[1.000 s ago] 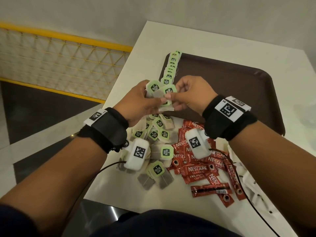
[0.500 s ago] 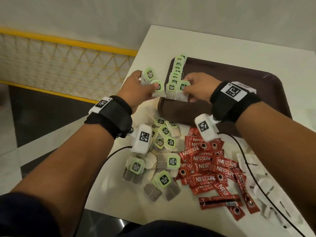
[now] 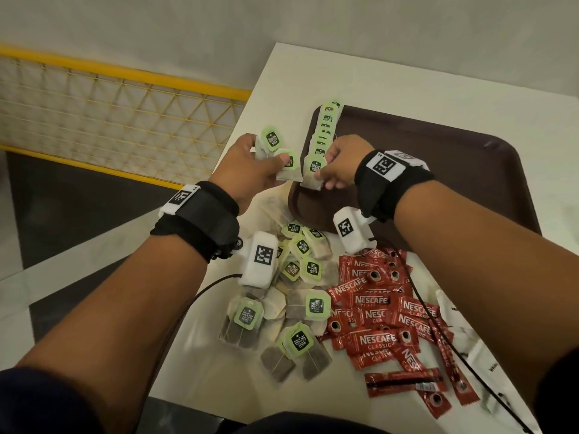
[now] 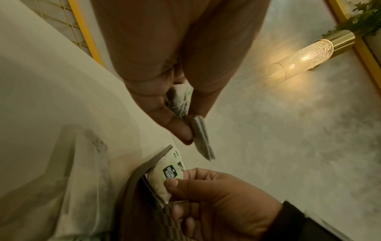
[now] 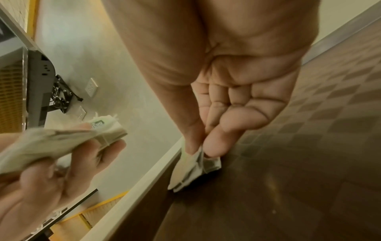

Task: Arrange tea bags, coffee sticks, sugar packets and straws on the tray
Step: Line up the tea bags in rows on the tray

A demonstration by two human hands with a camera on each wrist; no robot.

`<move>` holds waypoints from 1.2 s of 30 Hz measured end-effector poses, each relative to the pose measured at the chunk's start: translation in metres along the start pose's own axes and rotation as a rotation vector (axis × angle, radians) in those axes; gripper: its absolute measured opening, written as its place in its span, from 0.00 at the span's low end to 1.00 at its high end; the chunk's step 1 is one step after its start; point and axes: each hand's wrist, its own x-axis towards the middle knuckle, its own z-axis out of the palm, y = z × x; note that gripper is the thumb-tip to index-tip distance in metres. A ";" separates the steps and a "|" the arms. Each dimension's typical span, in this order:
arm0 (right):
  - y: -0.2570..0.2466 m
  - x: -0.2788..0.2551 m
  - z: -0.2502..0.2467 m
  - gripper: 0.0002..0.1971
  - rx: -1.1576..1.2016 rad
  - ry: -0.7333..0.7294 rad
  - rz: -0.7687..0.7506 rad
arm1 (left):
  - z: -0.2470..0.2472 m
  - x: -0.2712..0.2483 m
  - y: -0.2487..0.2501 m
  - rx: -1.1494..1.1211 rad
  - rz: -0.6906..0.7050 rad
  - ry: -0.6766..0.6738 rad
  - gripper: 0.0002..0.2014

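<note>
A brown tray (image 3: 454, 170) lies at the table's far side, with a row of green-tagged tea bags (image 3: 326, 126) overlapping along its left edge. My right hand (image 3: 332, 173) pinches one tea bag (image 3: 313, 173) at the near end of that row, over the tray's left rim (image 4: 142, 169); in the right wrist view the tea bag (image 5: 193, 169) touches the tray floor. My left hand (image 3: 260, 170) grips a small stack of tea bags (image 3: 279, 155) just left of the tray. Loose tea bags (image 3: 291, 292), red coffee sticks (image 3: 385, 314) and white sugar packets (image 3: 463, 336) lie on the table near me.
The white table (image 3: 344, 73) ends at its left edge beside a yellow mesh railing (image 3: 109, 114) and dark floor. Black cables (image 3: 438, 333) run from my wrist cameras across the coffee sticks. Most of the tray's floor is bare.
Both hands rose from above the loose pile and moved away toward the tray. My right hand brought one tea bag down to the near end of the row.
</note>
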 end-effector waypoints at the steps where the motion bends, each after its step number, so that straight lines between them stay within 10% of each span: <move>1: -0.001 0.000 0.001 0.13 -0.029 0.002 0.004 | -0.001 0.000 -0.001 0.002 0.001 -0.001 0.19; 12: -0.008 -0.007 -0.003 0.13 0.045 0.053 -0.032 | -0.004 0.000 -0.003 -0.002 -0.001 -0.026 0.18; 18: -0.011 -0.024 -0.001 0.06 0.401 -0.187 -0.126 | 0.002 0.000 -0.003 0.031 0.011 -0.049 0.19; 26: 0.012 -0.024 0.010 0.05 0.472 -0.074 -0.079 | 0.008 0.001 -0.002 0.020 -0.064 -0.055 0.03; 36: 0.020 -0.009 0.011 0.12 0.270 0.044 0.077 | -0.005 -0.001 -0.004 0.113 -0.103 0.008 0.10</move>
